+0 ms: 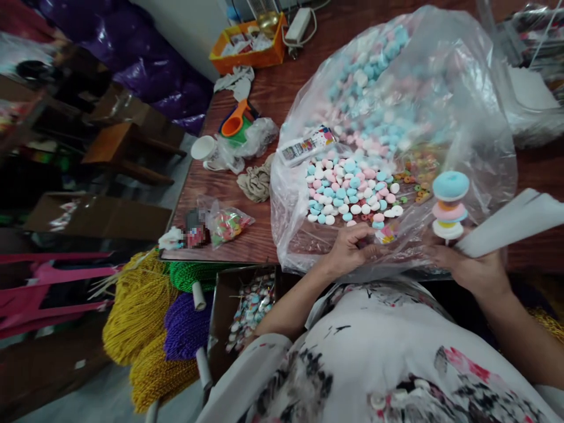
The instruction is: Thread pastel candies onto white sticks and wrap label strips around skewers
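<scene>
Pink, blue and white round pieces (348, 191) lie in a large clear plastic bag (291, 226) spread on the table. At the bag's near edge is my left hand (355, 249), thumb and fingers curled beside a small colourful wrapper (386, 232); whether it grips anything is unclear. My right hand (473, 267) is closed around a stick with stacked round pieces (449, 205) on its top and long white strips (511, 223) pointing right. Small coloured rings (416, 182) lie right of the loose pieces. A white printed packet (304, 147) rests on the bag.
Left on the wooden table (220, 249) are a crumpled cloth (256, 181), a white cup (204, 148), an orange scoop (233, 122) and a small bag of sweets (229, 226). An orange basket (251, 57) stands behind. Below the edge is a box of stacked sticks (253, 308).
</scene>
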Motion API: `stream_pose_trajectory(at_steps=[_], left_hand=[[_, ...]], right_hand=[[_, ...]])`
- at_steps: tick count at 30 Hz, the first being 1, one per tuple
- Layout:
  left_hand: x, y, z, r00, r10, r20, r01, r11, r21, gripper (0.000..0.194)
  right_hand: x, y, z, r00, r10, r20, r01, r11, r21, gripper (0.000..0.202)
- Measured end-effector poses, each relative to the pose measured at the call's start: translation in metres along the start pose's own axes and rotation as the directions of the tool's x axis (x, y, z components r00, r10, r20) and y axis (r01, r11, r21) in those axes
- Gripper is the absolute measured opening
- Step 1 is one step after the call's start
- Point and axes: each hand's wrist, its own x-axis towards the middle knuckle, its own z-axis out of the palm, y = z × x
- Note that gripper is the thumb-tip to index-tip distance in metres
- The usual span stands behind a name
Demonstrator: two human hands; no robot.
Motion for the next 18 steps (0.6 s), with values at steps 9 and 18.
stream_pose_trajectory(at_steps=[9,18], left_hand=[[-0.001,0.001,-0.001,0.990,-0.126,0.068,0.132,0.987,-0.094,0.039],[-0.001,-0.004,-0.007,0.998,-0.058,-0.015,0.056,0.991,-0.118,0.026]], right_hand=[[0.021,-0.010,0.037,0.964,-0.037,0.265,0.016,0.996,0.083,0.023],[0.006,-0.016,-0.023,0.969,0.005,0.246,0.017,0.996,-0.087,0.020]])
